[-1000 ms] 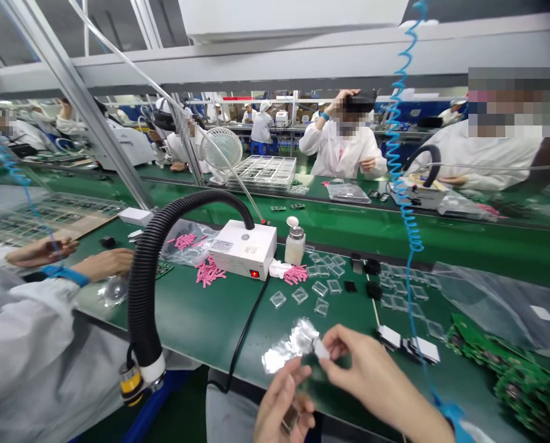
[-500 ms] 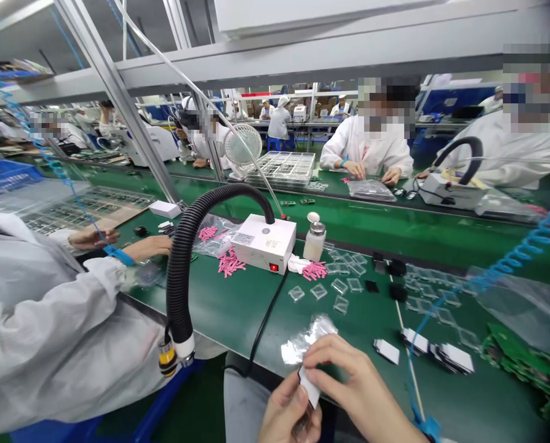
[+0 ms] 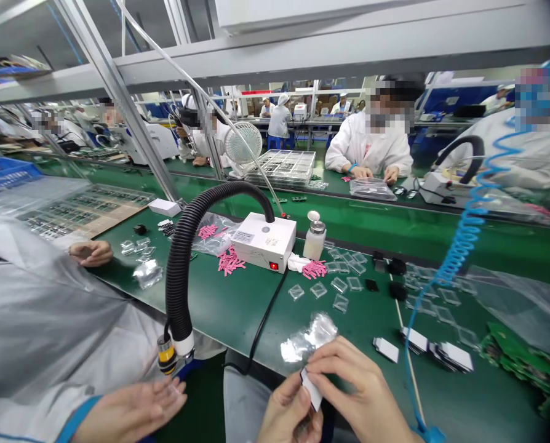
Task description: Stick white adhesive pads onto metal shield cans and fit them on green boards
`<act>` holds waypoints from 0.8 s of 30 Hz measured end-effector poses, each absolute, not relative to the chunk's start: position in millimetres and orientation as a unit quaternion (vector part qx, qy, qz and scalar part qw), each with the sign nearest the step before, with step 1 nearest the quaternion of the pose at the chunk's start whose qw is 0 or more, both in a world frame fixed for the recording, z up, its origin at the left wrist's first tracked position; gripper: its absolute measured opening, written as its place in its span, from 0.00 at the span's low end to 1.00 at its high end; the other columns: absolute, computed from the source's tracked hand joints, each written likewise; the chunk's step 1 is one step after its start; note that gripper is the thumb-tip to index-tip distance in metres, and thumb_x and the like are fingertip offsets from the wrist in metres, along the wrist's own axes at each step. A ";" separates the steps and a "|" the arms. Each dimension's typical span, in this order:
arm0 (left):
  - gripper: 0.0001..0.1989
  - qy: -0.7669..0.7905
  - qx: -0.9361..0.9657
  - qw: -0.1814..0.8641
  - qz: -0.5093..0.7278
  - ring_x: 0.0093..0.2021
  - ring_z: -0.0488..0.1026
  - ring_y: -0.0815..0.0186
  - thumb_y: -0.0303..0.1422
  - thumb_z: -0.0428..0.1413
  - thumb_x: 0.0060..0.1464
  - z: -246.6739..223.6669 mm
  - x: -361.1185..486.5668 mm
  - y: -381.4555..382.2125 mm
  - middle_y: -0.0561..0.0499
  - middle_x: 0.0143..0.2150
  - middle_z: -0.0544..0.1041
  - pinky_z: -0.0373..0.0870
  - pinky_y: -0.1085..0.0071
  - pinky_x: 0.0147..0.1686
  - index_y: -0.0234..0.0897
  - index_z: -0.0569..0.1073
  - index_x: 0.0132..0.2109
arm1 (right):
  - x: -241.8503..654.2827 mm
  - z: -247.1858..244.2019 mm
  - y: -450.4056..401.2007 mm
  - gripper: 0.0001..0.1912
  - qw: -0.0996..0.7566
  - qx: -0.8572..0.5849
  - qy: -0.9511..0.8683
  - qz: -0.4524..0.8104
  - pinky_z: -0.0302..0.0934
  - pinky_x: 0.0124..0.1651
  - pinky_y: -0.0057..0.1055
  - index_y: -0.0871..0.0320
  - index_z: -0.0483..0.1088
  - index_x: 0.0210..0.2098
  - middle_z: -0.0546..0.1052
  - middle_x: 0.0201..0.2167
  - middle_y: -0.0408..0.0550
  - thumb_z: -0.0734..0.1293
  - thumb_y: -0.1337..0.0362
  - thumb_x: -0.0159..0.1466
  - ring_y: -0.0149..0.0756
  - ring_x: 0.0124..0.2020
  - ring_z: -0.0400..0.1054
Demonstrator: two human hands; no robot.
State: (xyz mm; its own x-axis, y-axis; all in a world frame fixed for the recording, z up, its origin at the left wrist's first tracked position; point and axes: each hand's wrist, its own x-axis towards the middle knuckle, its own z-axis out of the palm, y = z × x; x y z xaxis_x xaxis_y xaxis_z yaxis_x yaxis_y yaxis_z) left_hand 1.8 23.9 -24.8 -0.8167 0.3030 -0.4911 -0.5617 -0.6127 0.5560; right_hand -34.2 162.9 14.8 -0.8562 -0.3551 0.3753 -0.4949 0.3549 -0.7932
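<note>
Person seated at a green bench [image 3: 229, 307], both bare hands close together at the near edge. Left hand [image 3: 290, 411] grasps a small white-faced piece [image 3: 312, 391] with dark edging between thumb and fingers; the piece is tilted. Right hand [image 3: 355, 384] comes in from the other side, thumb and fingertips pinching the upper part of the same piece. Something lower in the left palm is largely hidden; cannot tell what. A blue wristband [image 3: 434, 434] shows at the right wrist. Just beyond the fingers, a patch of shiny clear film [image 3: 309, 339] lies on the bench. Further off, transparent frames [image 3: 341, 303] are scattered singly and in clusters. To the right, similar white-faced blocks [image 3: 451, 357] lie in small groups, with green circuit boards [image 3: 526, 363] heaped past them. Beyond the frames: a pump-top bottle [image 3: 314, 241], pink strips [image 3: 314, 269] and a white box [image 3: 266, 240], its red switch facing the person. From the box a black ribbed hose [image 3: 178, 277] arches left and down to the bench's near edge. Near its end, a co-worker's hand [image 3: 134, 411] is held palm up.
</note>
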 end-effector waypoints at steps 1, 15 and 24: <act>0.24 0.366 -0.175 0.244 0.881 0.14 0.60 0.78 0.46 0.65 0.36 -25.3 1.9 24.0 0.53 0.16 0.66 0.44 0.79 0.17 0.35 0.76 0.38 | -34.1 14.5 162.8 0.06 0.067 0.257 -0.820 0.507 0.60 0.41 0.17 0.59 0.71 0.33 0.70 0.35 0.44 0.62 0.69 0.64 0.22 0.38 0.64; 0.25 0.398 -0.156 0.264 0.864 0.14 0.58 0.79 0.47 0.65 0.37 -15.6 0.6 23.3 0.54 0.15 0.65 0.44 0.79 0.17 0.32 0.76 0.38 | -38.6 20.4 168.7 0.05 -0.067 0.178 -0.795 0.576 0.60 0.41 0.14 0.62 0.70 0.28 0.71 0.33 0.43 0.64 0.71 0.60 0.21 0.36 0.66; 0.27 0.422 -0.154 0.266 0.853 0.14 0.58 0.79 0.47 0.65 0.36 -16.5 1.4 21.9 0.53 0.15 0.65 0.46 0.81 0.17 0.33 0.77 0.41 | -38.9 23.6 170.4 0.06 -0.066 0.192 -0.800 0.565 0.59 0.41 0.15 0.63 0.69 0.27 0.71 0.32 0.44 0.64 0.71 0.60 0.22 0.36 0.66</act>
State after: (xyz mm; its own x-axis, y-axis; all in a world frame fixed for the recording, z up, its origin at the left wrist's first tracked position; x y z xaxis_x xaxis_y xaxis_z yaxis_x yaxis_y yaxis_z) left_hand 1.4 21.9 -16.5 -0.8109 0.3238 -0.4874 -0.5839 -0.5024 0.6377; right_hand -38.9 170.4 23.6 -0.9176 -0.3816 0.1117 -0.2326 0.2873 -0.9292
